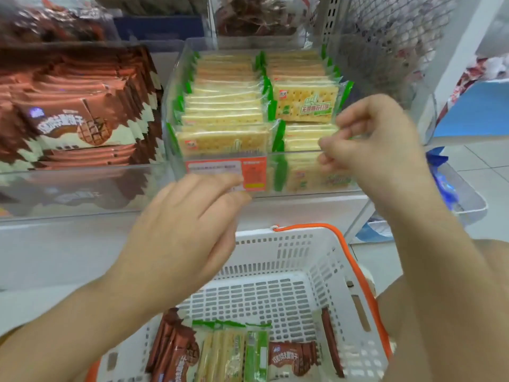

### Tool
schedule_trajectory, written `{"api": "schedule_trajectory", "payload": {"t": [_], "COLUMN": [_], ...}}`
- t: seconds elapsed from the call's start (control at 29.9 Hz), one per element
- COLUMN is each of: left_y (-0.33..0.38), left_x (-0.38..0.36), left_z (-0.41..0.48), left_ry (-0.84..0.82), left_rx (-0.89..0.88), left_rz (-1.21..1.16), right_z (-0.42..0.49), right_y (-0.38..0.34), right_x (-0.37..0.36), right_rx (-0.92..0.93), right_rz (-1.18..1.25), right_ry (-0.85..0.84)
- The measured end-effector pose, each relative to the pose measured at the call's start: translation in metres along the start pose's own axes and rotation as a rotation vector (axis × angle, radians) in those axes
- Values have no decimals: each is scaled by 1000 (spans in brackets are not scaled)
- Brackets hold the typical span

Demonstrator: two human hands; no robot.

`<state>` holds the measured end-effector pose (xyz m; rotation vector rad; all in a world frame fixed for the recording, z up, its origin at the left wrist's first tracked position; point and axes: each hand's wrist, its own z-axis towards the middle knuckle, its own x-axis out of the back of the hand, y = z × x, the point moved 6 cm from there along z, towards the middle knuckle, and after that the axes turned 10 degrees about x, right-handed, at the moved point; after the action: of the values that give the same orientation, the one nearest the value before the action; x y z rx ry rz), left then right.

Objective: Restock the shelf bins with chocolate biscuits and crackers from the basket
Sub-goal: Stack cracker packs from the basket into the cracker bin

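Clear plastic bin (174,89) on the shelf holds pale cracker pkts (223,114) w/ green ends, brown choc biscuit pkts (77,119) stand in rows just left of it, a few of both lie in white basket (275,271) below, L hand (181,238) is relaxed and empty at bin front, R hand (385,150) has curled fingers, grip unclear from blur.

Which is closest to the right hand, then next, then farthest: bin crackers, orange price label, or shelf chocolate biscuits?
1. bin crackers, right beside the right hand.
2. orange price label, on the bin's front, further left.
3. shelf chocolate biscuits, far left bin.
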<state>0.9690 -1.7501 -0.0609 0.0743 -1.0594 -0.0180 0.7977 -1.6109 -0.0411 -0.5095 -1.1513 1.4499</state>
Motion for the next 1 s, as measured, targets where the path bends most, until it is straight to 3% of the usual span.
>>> {"api": "schedule_trajectory", "payload": {"t": [0.1,0.2,0.3,0.47,0.57,0.63,0.77,0.9,1.0], "left_y": [-22,-38,-48,-67,-73,-74,-63,-40,-16], "left_x": [-46,-92,-113,-108,-108,-111,-118,-129,-128], "left_z": [-46,-96,-134,-153,-158,-157,-151,-136,-111], "left_ry": [-372,-790,-1072,-1062,-1068,-1071,-1085,-1116,-967], "left_rx": [18,113,109,168,171,161,137,280,261], "left_rz": [98,200,290,287,277,278,246,13,-85], "right_z": [-77,-164,-241,-311,-319,-308,-268,-199,-156], "right_y": [40,134,220,292,297,293,274,221,168], "right_x": [-85,-170,-205,-204,-202,-206,-202,-169,-138], "right_rx": [-260,-432,-403,-279,-187,-232,-425,-923,-1065], "right_rz": [-7,-317,-585,-826,-939,-914,-708,-124,217], "right_ry": [-554,-1152,-1432,-1431,-1366,-1358,-1356,-979,-805]}}
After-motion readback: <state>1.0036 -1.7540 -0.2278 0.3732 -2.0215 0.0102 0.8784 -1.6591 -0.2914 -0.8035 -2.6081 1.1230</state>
